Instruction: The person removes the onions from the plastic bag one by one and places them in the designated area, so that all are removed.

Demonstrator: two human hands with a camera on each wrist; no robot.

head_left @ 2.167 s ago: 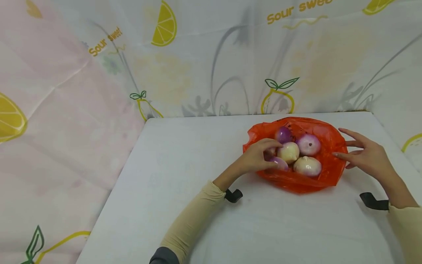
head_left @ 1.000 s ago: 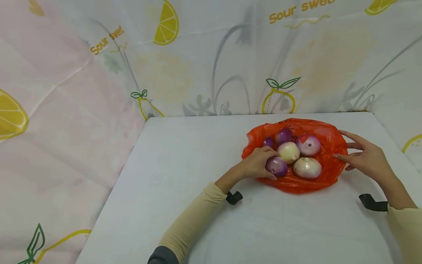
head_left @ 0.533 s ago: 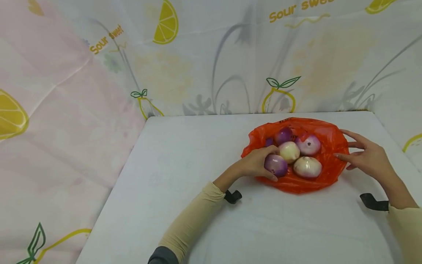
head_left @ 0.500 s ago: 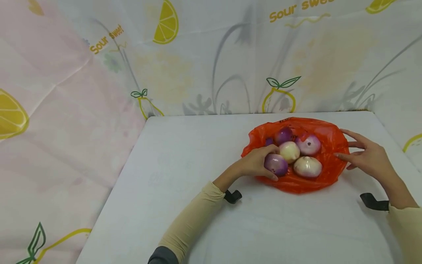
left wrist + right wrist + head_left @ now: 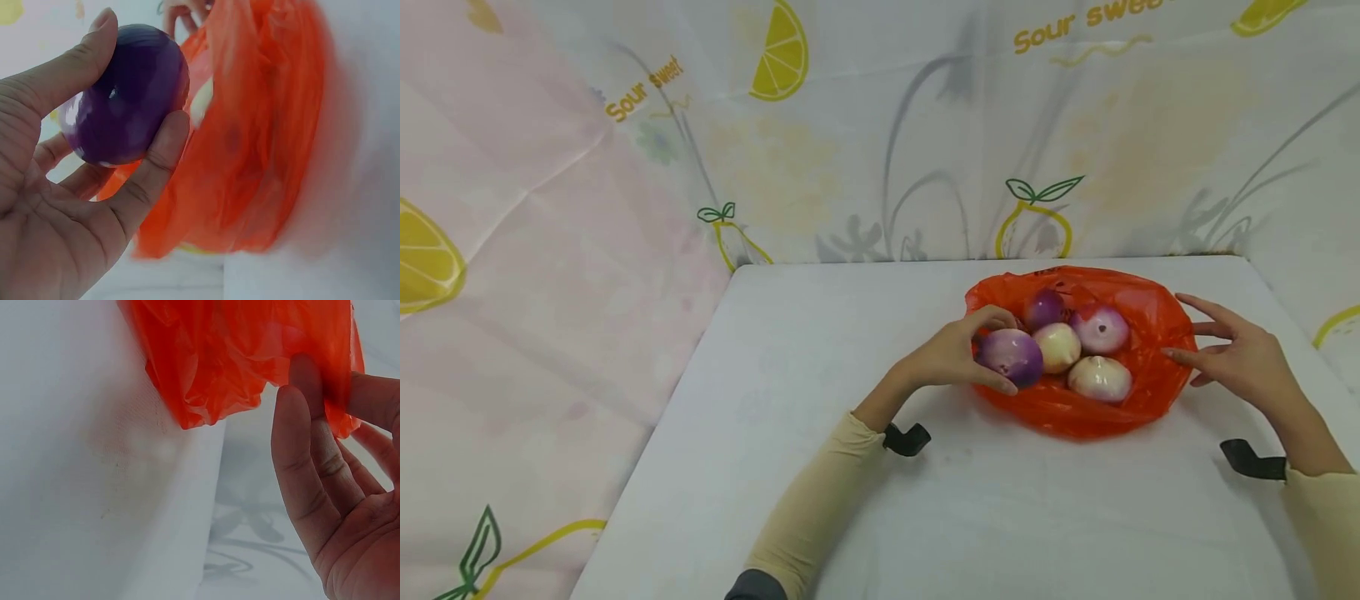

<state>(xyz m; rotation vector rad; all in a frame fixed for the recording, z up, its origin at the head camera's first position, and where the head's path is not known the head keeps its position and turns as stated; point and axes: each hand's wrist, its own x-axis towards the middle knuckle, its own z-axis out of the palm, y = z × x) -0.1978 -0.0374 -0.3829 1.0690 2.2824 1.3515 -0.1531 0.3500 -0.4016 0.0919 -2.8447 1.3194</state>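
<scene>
My left hand [image 5: 943,354] grips a shiny purple onion [image 5: 1011,358] between thumb and fingers, above the left side of a red plastic bag [image 5: 1153,387]. In the left wrist view the onion [image 5: 134,94] is clear of the bag, thumb on one side and fingertips on the other. Inside the spread-out bag lie a small purple onion [image 5: 1043,308], a purple-white onion [image 5: 1102,330] and two pale onions [image 5: 1100,379]. The bag's right edge is held by my right hand [image 5: 1247,354]; in the right wrist view its thumb and fingers straddle the plastic [image 5: 212,362].
The bag sits at the back right of a white table [image 5: 820,350]. A printed cloth [image 5: 850,150] with lemons hangs behind and to the left. Black angled wrist mounts [image 5: 908,440] stick out from both sleeves.
My left hand has taken hold of the purple onion at the bag's front left, then lifted it up and to the left. My right hand has stayed at the bag's edge.
</scene>
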